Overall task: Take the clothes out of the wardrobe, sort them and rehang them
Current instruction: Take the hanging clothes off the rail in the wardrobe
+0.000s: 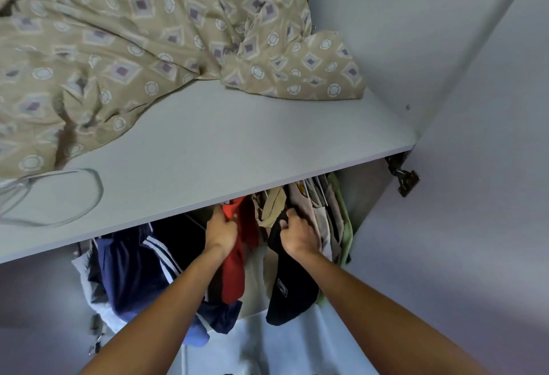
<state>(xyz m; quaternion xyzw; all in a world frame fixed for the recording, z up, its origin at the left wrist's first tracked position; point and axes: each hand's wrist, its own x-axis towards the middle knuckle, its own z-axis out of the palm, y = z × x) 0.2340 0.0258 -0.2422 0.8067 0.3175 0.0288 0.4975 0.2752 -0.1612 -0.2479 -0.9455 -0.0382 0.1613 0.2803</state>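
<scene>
Two hands work below the front edge of one grey laminate shelf point(208, 143), at lower centre of the frame. The left hand point(221, 230) curls its fingers round a red hanging garment point(234, 273); the right hand point(298, 235) grips the top of a black hanging garment point(289, 291). Hanging clothes are packed tight — roughly seven, though the overlap prevents a firm count: a navy jacket with white stripes point(130, 270) at lower left, beige and pale green pieces point(326, 211) at right. A narrow gap opens between red and black. On the shelf lie one crumpled beige patterned cloth point(133, 36) and one clear plastic hanger point(59, 196). One metal door hinge point(405, 180) sits at right.
</scene>
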